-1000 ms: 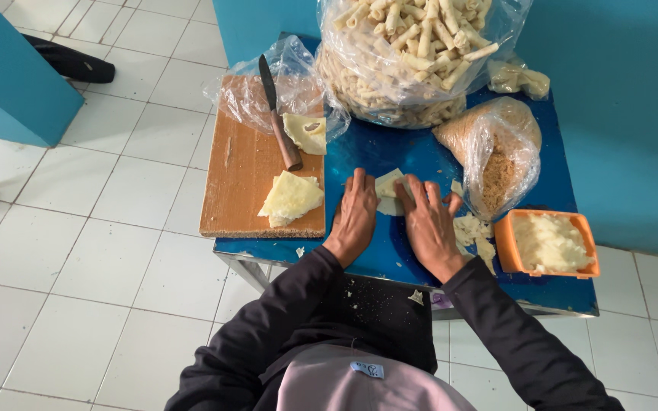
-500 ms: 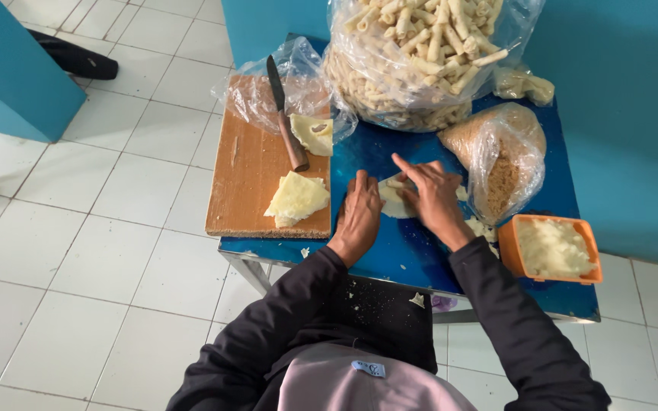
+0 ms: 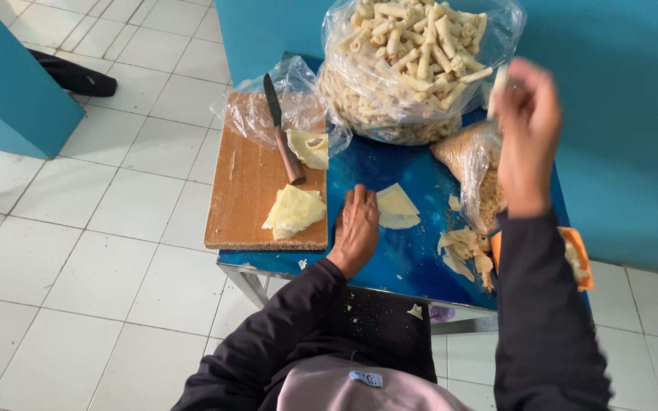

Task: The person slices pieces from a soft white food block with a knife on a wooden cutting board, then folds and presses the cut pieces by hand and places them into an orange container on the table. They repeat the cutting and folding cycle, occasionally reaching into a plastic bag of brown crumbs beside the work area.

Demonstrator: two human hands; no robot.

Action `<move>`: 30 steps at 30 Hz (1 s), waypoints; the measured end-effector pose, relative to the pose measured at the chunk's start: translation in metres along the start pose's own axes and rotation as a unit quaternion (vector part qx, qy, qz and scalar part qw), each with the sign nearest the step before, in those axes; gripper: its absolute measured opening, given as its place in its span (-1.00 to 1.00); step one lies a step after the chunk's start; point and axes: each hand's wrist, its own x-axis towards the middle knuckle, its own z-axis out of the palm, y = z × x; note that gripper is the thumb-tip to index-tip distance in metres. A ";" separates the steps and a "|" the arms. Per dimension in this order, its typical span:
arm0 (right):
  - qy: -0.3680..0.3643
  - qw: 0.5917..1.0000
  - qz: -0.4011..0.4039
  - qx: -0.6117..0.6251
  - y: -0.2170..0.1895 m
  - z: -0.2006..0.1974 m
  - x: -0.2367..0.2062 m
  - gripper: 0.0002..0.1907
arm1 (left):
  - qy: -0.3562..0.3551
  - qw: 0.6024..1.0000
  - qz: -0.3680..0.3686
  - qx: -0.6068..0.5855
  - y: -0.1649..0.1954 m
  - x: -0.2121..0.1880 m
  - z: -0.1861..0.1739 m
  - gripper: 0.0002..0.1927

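Note:
My left hand (image 3: pixel 356 226) rests flat on the blue table (image 3: pixel 390 262), its fingers beside a pale triangular wrapper sheet (image 3: pixel 396 205). My right hand (image 3: pixel 528 129) is raised above the table's right side, blurred, pinching a small pale roll (image 3: pixel 499 80) near a big clear bag of rolled sticks (image 3: pixel 409 65). A stack of wrapper sheets (image 3: pixel 294 211) lies on the wooden cutting board (image 3: pixel 247 190), with a knife (image 3: pixel 282 133) and another sheet (image 3: pixel 310 148) behind it.
A bag of brown crumbs (image 3: pixel 475 171) stands right of centre, with torn wrapper scraps (image 3: pixel 464 250) in front. An orange tray (image 3: pixel 582 259) is partly hidden by my right sleeve. A crumpled clear bag (image 3: pixel 257 114) sits behind the board. White tiled floor (image 3: pixel 78 251) lies left; teal walls surround.
My right hand has lifted off the table and swung up to the right with a roll in its fingers. My left hand stays on the table by the sheet.

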 end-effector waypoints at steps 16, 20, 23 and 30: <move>-0.241 0.631 0.027 -0.737 0.036 -0.061 -0.068 -0.73 | 0.031 0.991 0.040 -0.121 0.020 0.004 -0.031 -0.68; -0.296 0.559 0.127 -0.764 0.043 -0.046 -0.068 -0.82 | 0.023 0.988 0.001 -0.155 0.025 0.005 -0.037 -0.74; -0.280 0.591 0.113 -0.748 0.043 -0.040 -0.069 -0.83 | 0.024 0.986 -0.001 -0.163 0.025 0.005 -0.040 -0.72; -0.262 0.646 0.097 -0.710 0.044 -0.056 -0.070 -0.85 | 0.016 0.987 -0.016 -0.157 0.021 0.007 -0.037 -0.69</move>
